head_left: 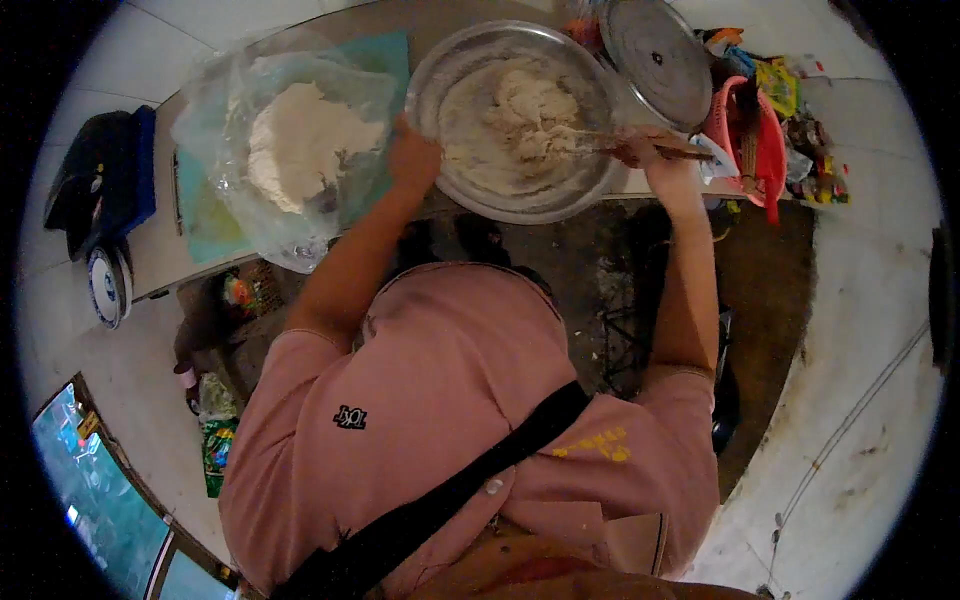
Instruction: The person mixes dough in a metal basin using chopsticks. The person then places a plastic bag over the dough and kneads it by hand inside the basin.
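Observation:
A wide metal basin (432, 75) stands at the edge of the counter with shaggy, lumpy dough (535, 100) in it and floury smears around. My left hand (412, 158) grips the basin's left rim. My right hand (648, 150) is at the right rim, closed around what look like wooden chopsticks (690, 153); their far ends reach into the dough. To the left of my left hand, an opened clear plastic bag (225, 120) holds a heap of white flour (300, 145).
The bag lies on a teal board (385, 60) on the counter (155, 225). Behind the basin to the right leans a round metal lid (655, 60). A pink basket (770, 150) and colourful packets (780, 85) sit at the right end. Dark folded cloth (105, 180) is at the far left.

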`<action>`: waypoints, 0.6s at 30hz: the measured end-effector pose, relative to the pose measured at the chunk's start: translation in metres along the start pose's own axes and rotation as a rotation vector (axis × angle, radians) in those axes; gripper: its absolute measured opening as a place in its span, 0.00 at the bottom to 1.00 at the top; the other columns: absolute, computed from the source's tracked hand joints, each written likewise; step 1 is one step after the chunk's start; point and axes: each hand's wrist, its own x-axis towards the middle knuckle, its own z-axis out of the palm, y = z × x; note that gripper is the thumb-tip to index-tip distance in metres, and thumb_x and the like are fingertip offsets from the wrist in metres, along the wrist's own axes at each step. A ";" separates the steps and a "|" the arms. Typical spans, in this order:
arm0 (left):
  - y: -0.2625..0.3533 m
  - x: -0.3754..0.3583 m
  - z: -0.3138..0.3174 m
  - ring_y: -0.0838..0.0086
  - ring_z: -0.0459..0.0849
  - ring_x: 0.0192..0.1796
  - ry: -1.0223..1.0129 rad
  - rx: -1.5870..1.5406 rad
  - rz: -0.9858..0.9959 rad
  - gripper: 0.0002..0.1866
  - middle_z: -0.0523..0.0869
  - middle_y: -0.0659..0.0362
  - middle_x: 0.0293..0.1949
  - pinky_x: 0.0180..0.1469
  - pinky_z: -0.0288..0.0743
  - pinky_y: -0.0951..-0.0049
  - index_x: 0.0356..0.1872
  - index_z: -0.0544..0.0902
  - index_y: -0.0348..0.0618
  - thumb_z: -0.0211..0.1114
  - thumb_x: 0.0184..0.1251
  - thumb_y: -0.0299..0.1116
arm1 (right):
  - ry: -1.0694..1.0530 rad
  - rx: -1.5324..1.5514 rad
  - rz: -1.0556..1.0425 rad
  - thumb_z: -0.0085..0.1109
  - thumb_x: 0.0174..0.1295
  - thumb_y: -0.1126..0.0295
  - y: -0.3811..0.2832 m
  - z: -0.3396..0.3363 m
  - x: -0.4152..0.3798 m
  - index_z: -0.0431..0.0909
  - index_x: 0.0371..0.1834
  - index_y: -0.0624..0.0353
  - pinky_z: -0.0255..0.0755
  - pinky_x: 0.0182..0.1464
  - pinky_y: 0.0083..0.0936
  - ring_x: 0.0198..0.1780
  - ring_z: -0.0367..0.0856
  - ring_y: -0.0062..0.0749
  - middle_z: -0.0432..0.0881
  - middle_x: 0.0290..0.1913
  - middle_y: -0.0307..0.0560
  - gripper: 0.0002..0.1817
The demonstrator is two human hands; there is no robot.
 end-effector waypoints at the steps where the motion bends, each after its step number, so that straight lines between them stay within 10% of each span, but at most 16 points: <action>1: 0.003 -0.001 -0.003 0.46 0.78 0.38 -0.011 -0.008 -0.017 0.36 0.79 0.40 0.34 0.40 0.71 0.54 0.58 0.51 0.37 0.59 0.48 0.33 | 0.011 0.083 0.045 0.51 0.59 0.64 -0.009 -0.009 0.005 0.77 0.34 0.66 0.70 0.36 0.19 0.30 0.76 0.22 0.80 0.30 0.43 0.14; 6: -0.050 0.025 0.047 0.47 0.78 0.38 -0.005 0.108 0.197 0.35 0.79 0.40 0.34 0.40 0.71 0.55 0.58 0.52 0.35 0.58 0.49 0.33 | 0.087 0.227 0.186 0.52 0.58 0.65 -0.045 -0.034 0.047 0.78 0.35 0.63 0.71 0.34 0.17 0.29 0.77 0.23 0.80 0.30 0.43 0.12; 10: 0.008 -0.004 -0.010 0.48 0.78 0.38 -0.027 0.033 -0.046 0.35 0.79 0.40 0.34 0.40 0.71 0.55 0.59 0.52 0.33 0.56 0.50 0.33 | -0.074 0.338 0.186 0.50 0.59 0.62 -0.046 -0.017 0.081 0.78 0.37 0.61 0.71 0.37 0.22 0.35 0.78 0.25 0.81 0.32 0.41 0.14; 16: -0.001 0.000 -0.003 0.48 0.78 0.36 0.023 0.018 0.014 0.35 0.79 0.40 0.33 0.39 0.71 0.55 0.59 0.53 0.32 0.55 0.50 0.34 | -0.273 -0.440 -0.219 0.51 0.60 0.61 0.047 0.031 0.140 0.78 0.38 0.62 0.70 0.42 0.21 0.40 0.77 0.24 0.80 0.36 0.43 0.14; 18: 0.000 0.001 -0.003 0.48 0.78 0.37 0.036 0.022 0.019 0.35 0.79 0.40 0.34 0.40 0.71 0.55 0.59 0.53 0.32 0.56 0.49 0.34 | -0.288 -0.182 -0.049 0.51 0.60 0.58 0.113 0.052 0.162 0.78 0.37 0.61 0.70 0.43 0.21 0.40 0.76 0.23 0.80 0.37 0.43 0.16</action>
